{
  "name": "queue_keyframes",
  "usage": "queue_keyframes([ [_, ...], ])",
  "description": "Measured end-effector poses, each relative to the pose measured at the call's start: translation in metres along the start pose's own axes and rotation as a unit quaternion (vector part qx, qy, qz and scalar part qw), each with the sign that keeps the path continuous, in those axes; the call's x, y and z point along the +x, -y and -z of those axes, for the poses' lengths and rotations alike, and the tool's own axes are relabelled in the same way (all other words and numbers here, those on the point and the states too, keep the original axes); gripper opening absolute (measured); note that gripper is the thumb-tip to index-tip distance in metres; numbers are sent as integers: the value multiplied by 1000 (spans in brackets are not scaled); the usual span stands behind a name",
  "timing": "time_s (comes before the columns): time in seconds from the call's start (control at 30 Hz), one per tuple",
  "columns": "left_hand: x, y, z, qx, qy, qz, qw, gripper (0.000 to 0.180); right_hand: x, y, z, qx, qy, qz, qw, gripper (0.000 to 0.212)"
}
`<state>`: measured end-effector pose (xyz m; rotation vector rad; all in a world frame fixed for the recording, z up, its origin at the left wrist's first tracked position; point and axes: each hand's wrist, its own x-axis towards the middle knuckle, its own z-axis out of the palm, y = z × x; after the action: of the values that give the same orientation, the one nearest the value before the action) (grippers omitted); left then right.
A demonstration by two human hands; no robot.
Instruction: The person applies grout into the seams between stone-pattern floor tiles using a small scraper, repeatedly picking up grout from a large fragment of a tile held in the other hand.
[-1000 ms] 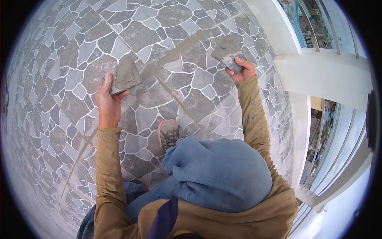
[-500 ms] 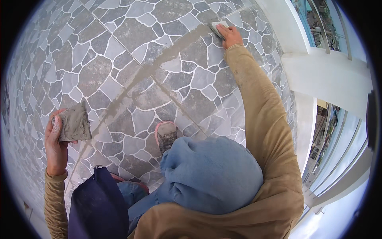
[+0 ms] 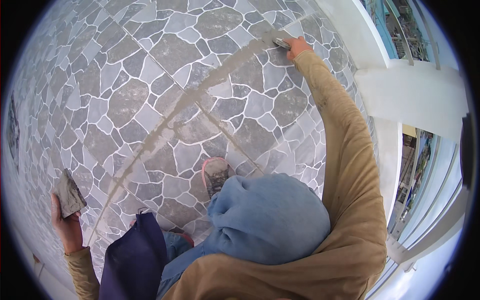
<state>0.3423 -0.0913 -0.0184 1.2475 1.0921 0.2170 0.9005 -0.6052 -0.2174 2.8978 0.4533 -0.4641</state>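
My left hand [image 3: 67, 225] holds muddy plate [image 3: 71, 196] left of shoe [image 3: 216, 172], right hand [image 3: 300, 48] scraper [image 3: 281, 43]; plate's prob stiff, grab edge.

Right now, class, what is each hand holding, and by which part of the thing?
The left hand holds a flat, grey-smeared piece by its lower-left edge. The right hand grips a thin, flat tool by its right side; exact finger placement is hidden.

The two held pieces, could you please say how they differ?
The left piece, in the left hand, shows a broad grey face; the right piece, in the right hand, shows mostly its edge. The left piece is apart from the grey strip; the right piece is at the strip's upper end. Both look flat.
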Motion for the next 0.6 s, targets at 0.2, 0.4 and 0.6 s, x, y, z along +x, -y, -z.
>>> queue_keyframes([
  [0.2, 19, 9, 10, 4, 17, 3, 1000, 38, 57, -37, 0, 103, -54, -69, 991, 48],
  [0.4, 17, 1, -5, -25, -6, -29, 999, 38, -17, 61, -17, 45, -90, 68, 993, 46],
  [0.6, 1, -13, -41, 48, 59, -55, 996, 43, -46, 48, 14, 83, -79, -62, 991, 45],
])
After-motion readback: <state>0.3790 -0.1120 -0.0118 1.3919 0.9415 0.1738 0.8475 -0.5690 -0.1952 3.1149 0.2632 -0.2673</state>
